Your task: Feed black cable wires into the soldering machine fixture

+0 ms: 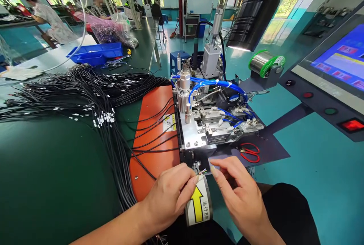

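Note:
My left hand (170,194) is closed in a pinch on the end of a thin black cable (142,163), whose stripped coloured wires (202,171) stick out past my fingertips. My right hand (237,192) is just right of it, fingers curled with the fingertips at those wire ends. Both hands hover at the front edge of a small metal soldering machine (204,124) with blue air hoses. Below my hands is a white label with a yellow arrow (198,203). A large bundle of black cables (85,93) spreads over the green bench to the left.
An orange plate (153,124) lies beside the machine with several cables across it. Red scissors (250,152) sit right of the machine. A solder spool (265,63), a black lamp (251,17) and a control screen (341,59) stand right. A blue tray (95,53) and seated people are far left.

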Tool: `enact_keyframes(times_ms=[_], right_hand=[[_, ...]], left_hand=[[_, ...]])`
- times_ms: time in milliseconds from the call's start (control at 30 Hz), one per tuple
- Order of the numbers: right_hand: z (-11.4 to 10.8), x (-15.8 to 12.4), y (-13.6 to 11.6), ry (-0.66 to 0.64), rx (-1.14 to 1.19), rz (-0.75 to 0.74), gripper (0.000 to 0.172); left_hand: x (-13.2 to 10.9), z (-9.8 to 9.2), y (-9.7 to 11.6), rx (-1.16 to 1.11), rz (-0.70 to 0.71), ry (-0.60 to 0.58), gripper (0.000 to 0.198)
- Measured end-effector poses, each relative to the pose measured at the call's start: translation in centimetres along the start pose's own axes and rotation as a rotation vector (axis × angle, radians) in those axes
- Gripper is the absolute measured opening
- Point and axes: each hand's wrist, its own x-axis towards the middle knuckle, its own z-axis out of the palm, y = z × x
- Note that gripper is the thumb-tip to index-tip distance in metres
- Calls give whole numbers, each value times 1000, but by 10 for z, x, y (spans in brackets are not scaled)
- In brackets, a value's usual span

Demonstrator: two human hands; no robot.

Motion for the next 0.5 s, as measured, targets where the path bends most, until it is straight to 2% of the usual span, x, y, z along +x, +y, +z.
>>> enact_keyframes(times_ms=[100, 500], right_hand=[[3, -7, 5, -19, 3, 14, 17], [12, -13, 2, -18, -26, -105, 20]], left_hand=[[0, 0, 0, -5, -19, 10, 28], [0, 1, 1, 5, -35, 8, 27]])
